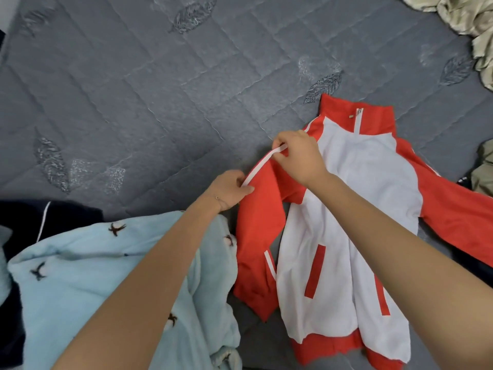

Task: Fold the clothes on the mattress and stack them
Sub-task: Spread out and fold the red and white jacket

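Jacket (pixel 354 209) flat, zip up, on mattress (pixel 160 76). Left hand (pixel 232 188), right hand (pixel 301 156) both pinch white stripe of sleeve (pixel 260 217) on the side nearest the blue fleece (pixel 106 276), fingers closed tight. Step: sleeve fold starting. Next, probably: carry sleeve across jacket chest, flatten. Fleece touches jacket's sleeve, unfolded.

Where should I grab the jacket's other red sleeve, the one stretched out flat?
Pinch the sleeve on its far edge, near the shoulder and midway along, coming from the outer side. It lies flat, straight out from the jacket, so two pinches should swing it across.
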`<state>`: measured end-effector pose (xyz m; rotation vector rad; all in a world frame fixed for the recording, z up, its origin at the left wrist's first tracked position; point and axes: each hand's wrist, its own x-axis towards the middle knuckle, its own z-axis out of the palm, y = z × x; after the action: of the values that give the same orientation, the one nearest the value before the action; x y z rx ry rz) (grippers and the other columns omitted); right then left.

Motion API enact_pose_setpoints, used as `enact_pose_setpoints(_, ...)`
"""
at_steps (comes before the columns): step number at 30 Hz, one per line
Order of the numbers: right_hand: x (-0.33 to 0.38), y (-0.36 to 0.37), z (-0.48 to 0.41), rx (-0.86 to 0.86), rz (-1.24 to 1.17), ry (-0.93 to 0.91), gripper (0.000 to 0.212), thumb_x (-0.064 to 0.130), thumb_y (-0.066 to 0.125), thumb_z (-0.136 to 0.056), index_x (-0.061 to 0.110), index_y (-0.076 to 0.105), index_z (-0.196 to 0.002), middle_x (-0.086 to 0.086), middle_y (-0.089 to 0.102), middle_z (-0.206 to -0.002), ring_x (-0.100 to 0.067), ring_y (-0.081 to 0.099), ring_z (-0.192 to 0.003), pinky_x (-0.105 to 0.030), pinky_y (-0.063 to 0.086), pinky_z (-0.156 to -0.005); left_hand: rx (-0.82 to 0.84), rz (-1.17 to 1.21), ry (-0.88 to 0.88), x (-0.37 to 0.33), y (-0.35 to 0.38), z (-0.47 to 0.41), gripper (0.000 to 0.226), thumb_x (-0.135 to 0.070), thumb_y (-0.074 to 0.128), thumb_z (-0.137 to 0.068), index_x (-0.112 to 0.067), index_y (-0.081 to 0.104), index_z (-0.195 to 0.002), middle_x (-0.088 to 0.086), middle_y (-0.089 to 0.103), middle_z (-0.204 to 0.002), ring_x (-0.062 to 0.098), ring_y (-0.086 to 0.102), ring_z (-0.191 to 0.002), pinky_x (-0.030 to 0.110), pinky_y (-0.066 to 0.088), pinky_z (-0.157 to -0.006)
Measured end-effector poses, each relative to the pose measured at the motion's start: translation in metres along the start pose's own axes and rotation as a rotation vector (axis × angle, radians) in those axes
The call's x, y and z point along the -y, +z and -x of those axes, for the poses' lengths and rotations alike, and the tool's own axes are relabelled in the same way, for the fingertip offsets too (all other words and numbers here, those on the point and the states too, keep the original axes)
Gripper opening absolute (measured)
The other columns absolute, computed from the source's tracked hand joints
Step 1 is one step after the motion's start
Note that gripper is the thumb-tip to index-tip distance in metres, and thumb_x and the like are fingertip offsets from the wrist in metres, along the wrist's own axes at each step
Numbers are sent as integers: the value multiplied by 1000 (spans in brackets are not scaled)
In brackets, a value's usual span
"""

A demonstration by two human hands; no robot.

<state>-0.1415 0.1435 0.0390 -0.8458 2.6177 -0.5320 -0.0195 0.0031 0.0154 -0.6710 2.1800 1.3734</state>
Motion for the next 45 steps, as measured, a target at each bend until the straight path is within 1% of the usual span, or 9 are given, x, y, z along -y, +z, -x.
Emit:
enact_pose_setpoints(8, 24, 11, -3, 297, -67, -164, 40, 23, 74, -83, 20, 64, -122, 1, 65, -118, -18, 53, -118, -39, 31, -109, 35, 132, 256, 12, -23, 7, 24, -2, 57, -93, -13, 50, -73, -2, 41, -69, 7, 37, -64, 21, 31, -62)
enact_pose_setpoints(12, 33, 7, -9, 226, -257, -157, 8, 8, 69, -85, 7, 71, -93, -2, 69, -91, -22, 64, -91, -29, 45, -84, 43, 290, 268, 10, -39, 3, 12, -1, 58, -93, -5, 56, -82, -3, 51, -69, -2, 43, -61, 15, 35, -59)
enact_pose_setpoints(17, 36, -5, -19, 143, -440, -3, 2, 5, 68, -86, 5, 69, -87, -4, 69, -88, -14, 61, -86, -32, 47, -86, 218, 197, 103, 28, -45, -2, 19, -3, 63, -90, 15, 58, -95, 22, 63, -88, 17, 51, -80, 33, 47, -78)
enact_pose_setpoints(23, 31, -16, -29, 279, -289, 17, 6, 9, 73, -85, 8, 71, -90, -7, 71, -93, -17, 63, -88, -27, 45, -83, 161, 215, 144, 48, -63, 0, 18, 1, 56, -93, -10, 51, -81, -2, 50, -72, -3, 45, -62, 12, 37, -61)
enact_pose_setpoints(28, 52, 0, -34, 281, -130, -96, 38, 26, 76, -84, 11, 67, -118, -5, 69, -117, -24, 60, -112, -38, 42, -101, 134, 291, 250, 41, -91, -5, 11, 0, 59, -93, 10, 59, -95, 9, 54, -84, 14, 48, -81, 30, 39, -75)
enact_pose_setpoints(35, 84, 21, -48, 286, -419, -34, 10, 23, 74, -86, 20, 66, -81, 6, 58, -70, -10, 52, -70, -33, 45, -73, 74, 266, 289, 41, -124, 1, 9, -7, 62, -92, -1, 61, -85, 6, 53, -77, 11, 47, -74, 24, 39, -66)
enact_pose_setpoints(39, 94, 19, -51, 243, -645, -1, 11, 14, 67, -92, 15, 69, -80, 12, 61, -71, 5, 51, -67, -15, 40, -71, 34, 57, 212, 63, -146, 1, 44, -30, 67, -89, -2, 49, -61, -4, 39, -60, 8, 34, -59, 25, 27, -58)
enact_pose_setpoints(42, 101, 21, -50, 223, -747, 10, 21, 11, 64, -93, 18, 65, -73, 19, 58, -62, 7, 49, -62, -9, 38, -67, 51, -82, 144, 75, -152, 6, 40, -39, 71, -85, -22, 46, -58, -15, 41, -50, 1, 36, -50, 18, 27, -51)
enact_pose_setpoints(45, 100, 23, -53, 162, -782, 53, 26, 8, 63, -94, 20, 62, -70, 24, 55, -55, 8, 48, -58, -6, 35, -63, -22, -18, 170, 81, -156, 13, 38, -35, 70, -86, -19, 44, -63, -4, 41, -63, 7, 37, -60, 27, 29, -59)
